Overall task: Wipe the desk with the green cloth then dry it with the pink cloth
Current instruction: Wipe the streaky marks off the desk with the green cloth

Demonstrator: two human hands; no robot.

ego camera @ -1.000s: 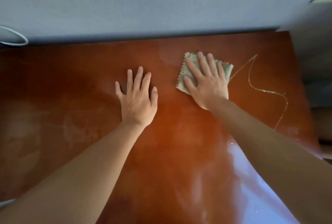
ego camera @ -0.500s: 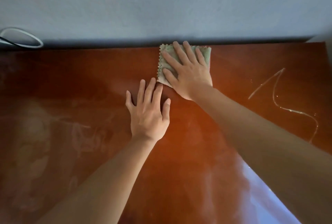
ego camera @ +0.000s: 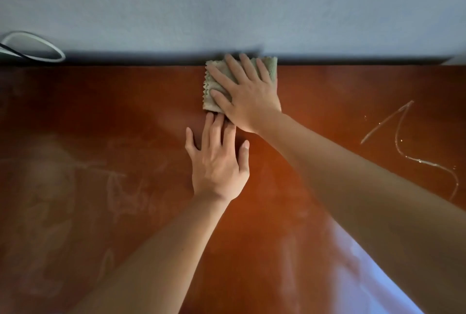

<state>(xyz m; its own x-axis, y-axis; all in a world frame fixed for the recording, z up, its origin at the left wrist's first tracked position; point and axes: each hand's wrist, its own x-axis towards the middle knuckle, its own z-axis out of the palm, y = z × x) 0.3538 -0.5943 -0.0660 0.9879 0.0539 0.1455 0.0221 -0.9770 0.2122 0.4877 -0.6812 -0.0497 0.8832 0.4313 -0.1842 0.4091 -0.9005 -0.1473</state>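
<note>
A small pale green cloth (ego camera: 214, 82) with zigzag edges lies flat at the far edge of the glossy reddish-brown desk (ego camera: 126, 117), against the wall. My right hand (ego camera: 248, 94) presses on it with straight, spread fingers. My left hand (ego camera: 218, 160) rests flat on the desk just in front of the cloth, its fingertips close to the cloth's near edge. No pink cloth is in view.
A thin wet streak (ego camera: 408, 147) curls across the desk's right side. Dull smears (ego camera: 121, 187) mark the left half. A white cable loop (ego camera: 32, 48) hangs by the grey-blue wall (ego camera: 227, 3) at the far left. Bright glare covers the near right part of the desk.
My right hand has slid the green cloth away from me and leftward, up to the desk's far edge. My left hand has shifted after it, ending just in front of the cloth.
</note>
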